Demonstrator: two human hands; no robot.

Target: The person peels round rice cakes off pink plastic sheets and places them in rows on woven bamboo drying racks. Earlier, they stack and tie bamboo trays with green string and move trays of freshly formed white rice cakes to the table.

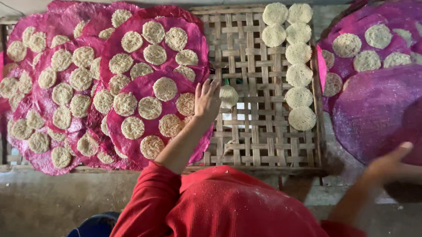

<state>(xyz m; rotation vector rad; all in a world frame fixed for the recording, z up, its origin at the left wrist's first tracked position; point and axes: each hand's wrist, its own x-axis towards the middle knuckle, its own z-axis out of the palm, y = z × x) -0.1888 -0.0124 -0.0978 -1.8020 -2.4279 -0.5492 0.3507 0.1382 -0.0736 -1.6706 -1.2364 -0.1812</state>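
My left hand (207, 100) reaches over the woven bamboo tray (262, 144) and holds a round pale noodle disc (229, 96) by its edge, just above the slats. The hand is beside the magenta mesh mats (141, 89), which overlap on the tray's left half and carry several discs. A column of discs (298, 75) lies bare on the tray's right side. My right hand (393, 163) is blurred at the near edge of a purple mesh mat (382, 111), thumb raised over it. Whether it grips the mat is unclear.
More purple mats with discs (366, 49) are stacked at the far right. Both my sleeves are red (226, 204). A grey concrete floor (41, 206) runs along the tray's near edge, and a blue object (92, 227) sits at the bottom.
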